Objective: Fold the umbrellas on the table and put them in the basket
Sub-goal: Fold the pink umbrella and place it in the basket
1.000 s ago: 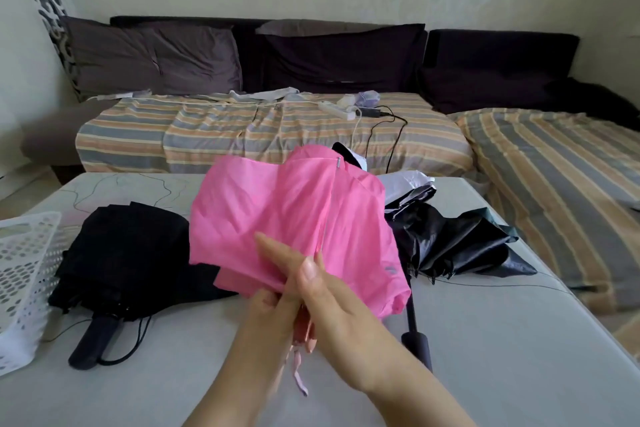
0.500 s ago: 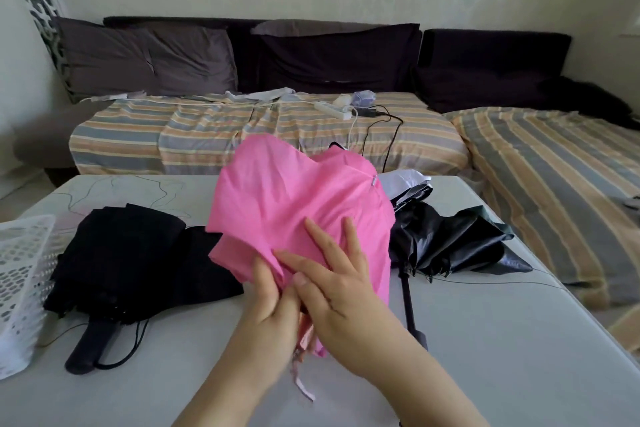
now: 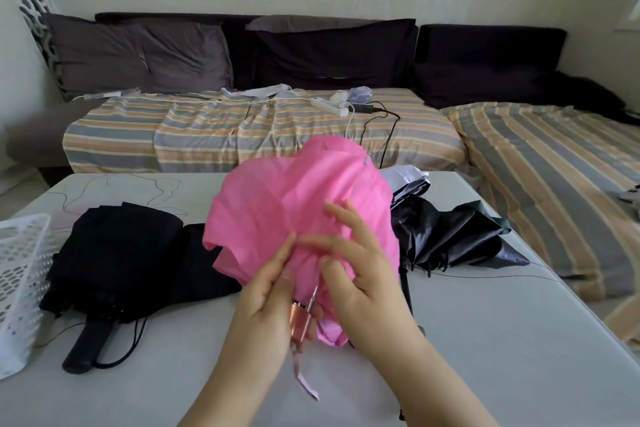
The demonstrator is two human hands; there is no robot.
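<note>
Pink umbrella [image 3: 298, 215] sits bunched above the near middle of the table [image 3: 485, 340], grasped by both hands. Left hand [image 3: 266, 302] curls round its rose-gold handle [image 3: 300, 317], fingers reaching up into the fabric; a pink strap [image 3: 304, 378] dangles below. Right hand [image 3: 356, 274] pinches and gathers the canopy folds with spread fingers. 1 black umbrella [image 3: 131, 260] lies closed but unwrapped at left, beside the white basket [image 3: 20, 274] at the left edge. Another dark umbrella [image 3: 453, 236] lies crumpled at right, partly behind the pink one.
</note>
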